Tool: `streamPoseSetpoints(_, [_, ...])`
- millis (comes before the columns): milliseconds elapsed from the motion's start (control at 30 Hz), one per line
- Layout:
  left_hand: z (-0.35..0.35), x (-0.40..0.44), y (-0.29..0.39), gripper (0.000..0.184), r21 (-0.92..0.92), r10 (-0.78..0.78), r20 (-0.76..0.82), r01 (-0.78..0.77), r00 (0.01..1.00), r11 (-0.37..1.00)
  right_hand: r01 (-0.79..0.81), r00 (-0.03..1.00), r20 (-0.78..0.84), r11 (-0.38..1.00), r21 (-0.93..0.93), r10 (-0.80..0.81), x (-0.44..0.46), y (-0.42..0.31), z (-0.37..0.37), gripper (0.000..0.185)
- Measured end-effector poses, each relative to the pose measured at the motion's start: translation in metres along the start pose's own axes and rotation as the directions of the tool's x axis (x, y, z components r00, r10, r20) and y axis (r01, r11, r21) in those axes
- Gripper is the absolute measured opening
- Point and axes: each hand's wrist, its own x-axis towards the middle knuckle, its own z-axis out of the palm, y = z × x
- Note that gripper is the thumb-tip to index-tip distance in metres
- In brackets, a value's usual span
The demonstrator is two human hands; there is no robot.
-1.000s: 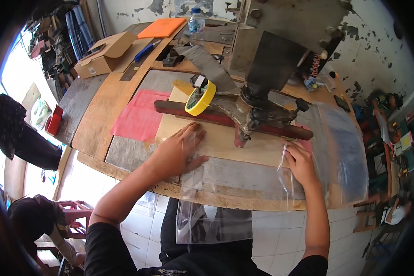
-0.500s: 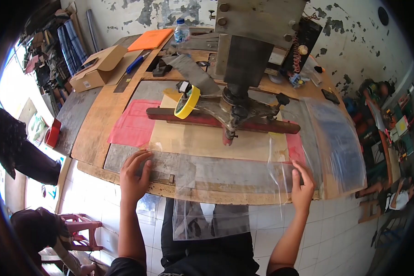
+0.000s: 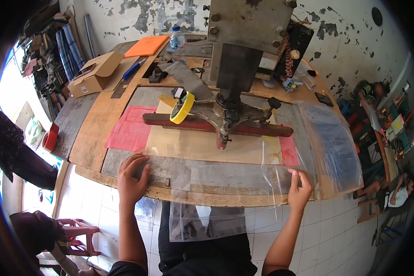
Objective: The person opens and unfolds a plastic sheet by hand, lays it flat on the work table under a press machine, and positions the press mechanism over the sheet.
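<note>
Cardboard box (image 3: 88,83), orange folder (image 3: 146,46), bottle (image 3: 177,40), red stool (image 3: 82,230)

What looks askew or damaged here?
The clear plastic is creased on the right and overhangs the front edge of the table, so it isn't lying flat. Behind the press, the wall has peeling paint. I see no spill.

Machine top (image 3: 252,20) cut off above, background person's (image 3: 370,94) features blurred
</note>
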Motion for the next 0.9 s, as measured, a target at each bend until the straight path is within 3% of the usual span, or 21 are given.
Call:
streamPoseSetpoints(333, [0.0018, -0.0037, -0.0033, 0.017, 0.018, 0.006, -0.092, -0.004, 0.996, 1.0, 0.008, 0.998, -0.068, 1.0, -0.014, -0.009, -0.0034, 0.0012, 0.002, 0.019])
streamPoseSetpoints(900, [0.0016, -0.0045, -0.0026, 0.015, 0.022, -0.005, -0.106, 0.008, 0.994, 1.0, -0.014, 0.997, -0.081, 1.0, 0.008, 0.015, -0.0045, -0.0004, 0.0013, 0.022])
